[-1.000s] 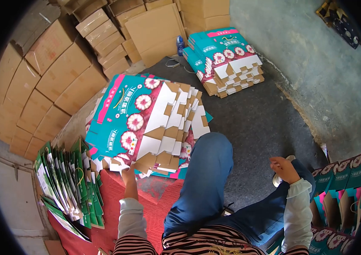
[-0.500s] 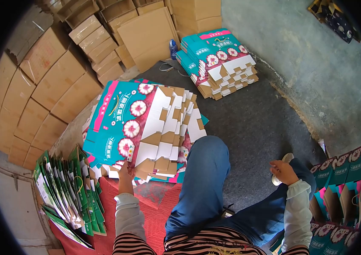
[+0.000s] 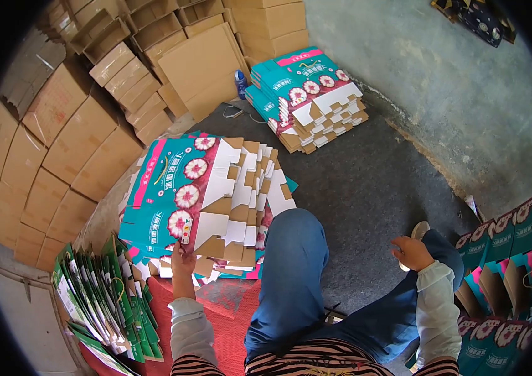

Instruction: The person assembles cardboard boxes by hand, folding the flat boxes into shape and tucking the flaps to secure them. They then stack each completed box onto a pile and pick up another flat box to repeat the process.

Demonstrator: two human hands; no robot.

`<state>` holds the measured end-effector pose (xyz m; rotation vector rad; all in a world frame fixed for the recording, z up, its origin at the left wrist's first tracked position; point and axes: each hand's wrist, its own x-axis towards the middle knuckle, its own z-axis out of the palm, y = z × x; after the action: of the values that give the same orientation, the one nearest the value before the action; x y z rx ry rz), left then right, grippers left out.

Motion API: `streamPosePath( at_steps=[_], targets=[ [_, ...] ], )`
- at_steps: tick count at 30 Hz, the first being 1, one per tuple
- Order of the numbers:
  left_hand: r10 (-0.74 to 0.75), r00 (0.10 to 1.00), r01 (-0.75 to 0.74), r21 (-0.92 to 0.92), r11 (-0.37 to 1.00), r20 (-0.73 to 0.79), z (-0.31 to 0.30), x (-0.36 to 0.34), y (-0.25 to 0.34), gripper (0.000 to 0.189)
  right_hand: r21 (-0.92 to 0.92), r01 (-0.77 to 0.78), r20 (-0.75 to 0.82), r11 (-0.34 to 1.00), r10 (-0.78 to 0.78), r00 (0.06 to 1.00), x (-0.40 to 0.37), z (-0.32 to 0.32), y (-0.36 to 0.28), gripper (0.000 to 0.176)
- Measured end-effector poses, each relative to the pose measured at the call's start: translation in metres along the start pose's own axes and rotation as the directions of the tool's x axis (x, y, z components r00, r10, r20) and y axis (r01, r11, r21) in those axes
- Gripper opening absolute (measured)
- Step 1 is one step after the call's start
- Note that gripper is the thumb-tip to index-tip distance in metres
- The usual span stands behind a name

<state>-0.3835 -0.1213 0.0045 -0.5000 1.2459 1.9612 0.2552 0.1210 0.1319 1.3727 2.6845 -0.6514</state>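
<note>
My left hand [image 3: 182, 261] is closed on the near edge of the top flattened carton [image 3: 169, 182], printed teal, pink and maroon with white round slices. This carton lies on a stack of similar ones, whose white and brown flaps [image 3: 236, 213] stick out to the right. The thumb rests near the printed corner; the other fingers are partly hidden beneath the edge. Above my bent right leg, my right hand [image 3: 413, 252] hangs in the air, empty, with its fingers loosely apart.
A second stack of teal cartons [image 3: 306, 84] lies farther back, beside a blue bottle [image 3: 241, 84]. Brown boxes [image 3: 59, 144] are piled along the left. Green folded cartons [image 3: 106, 294] stand at lower left on a red mat [image 3: 228, 332]. Opened teal cartons [image 3: 504, 250] line the right.
The view has shifted slightly, so the stacks sit lower and farther left in the picture. My left hand keeps its hold on the carton edge. My right hand stays near the knee.
</note>
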Motion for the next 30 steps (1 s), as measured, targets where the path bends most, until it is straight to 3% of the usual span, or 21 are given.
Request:
streamPosePath(
  at_steps=[3, 6, 11, 16, 18, 20, 22, 25, 26, 30],
  targets=[
    [0.095, 0.98, -0.1, 0.019, 0.995, 0.176, 0.033, -0.02, 0.006, 0.018, -0.035, -0.049, 0.028, 0.998, 0.05, 0.998, 0.0, 0.003, 0.006, 0.031],
    [0.14, 0.874, -0.189, 0.061, 0.98, 0.466, 0.078, -0.053, 0.02, 0.021, -0.043, -0.073, 0.013, 0.996, 0.073, 0.997, 0.001, 0.002, 0.006, 0.031],
    [0.233, 0.817, -0.287, 0.023, 0.958, 0.527, 0.133, -0.12, 0.038, 0.021, -0.084, -0.031, -0.032, 0.996, 0.028, 0.999, -0.002, -0.003, -0.004, 0.029],
    [0.16, 0.684, -0.199, -0.029, 0.98, 0.712, 0.16, -0.169, 0.017, 0.036, 0.321, 0.216, -0.304, 0.922, -0.115, 0.946, 0.015, -0.021, -0.02, 0.032],
    [0.241, 0.655, -0.289, -0.057, 0.956, 0.716, 0.176, -0.188, -0.002, 0.039, 0.546, 0.252, -0.288, 0.799, -0.103, 0.952, 0.023, -0.051, -0.045, 0.039],
    [0.173, 0.617, -0.247, -0.02, 0.969, 0.768, 0.193, -0.217, -0.018, 0.042, 0.889, 0.286, -0.278, 0.358, -0.076, 0.958, 0.031, -0.072, -0.066, 0.05],
    [0.106, 0.529, -0.206, 0.006, 0.979, 0.842, 0.204, -0.236, -0.029, 0.043, 0.937, 0.295, -0.3, 0.186, -0.004, 0.954, 0.025, -0.109, -0.089, 0.059],
    [-0.001, 0.489, -0.149, 0.085, 0.985, 0.872, 0.204, -0.233, -0.053, 0.04, 0.908, 0.333, -0.357, -0.254, -0.054, 0.932, 0.028, -0.126, -0.086, 0.061],
    [-0.071, 0.514, -0.116, 0.151, 0.982, 0.855, 0.196, -0.223, -0.065, 0.051, 0.877, 0.382, -0.398, -0.292, 0.004, 0.917, 0.022, -0.126, -0.085, 0.06],
    [-0.234, 0.319, -0.145, 0.291, 0.946, 0.918, 0.205, -0.261, -0.107, 0.064, 0.768, 0.533, -0.457, -0.356, 0.278, 0.845, -0.007, -0.122, -0.067, 0.047]
  ],
)
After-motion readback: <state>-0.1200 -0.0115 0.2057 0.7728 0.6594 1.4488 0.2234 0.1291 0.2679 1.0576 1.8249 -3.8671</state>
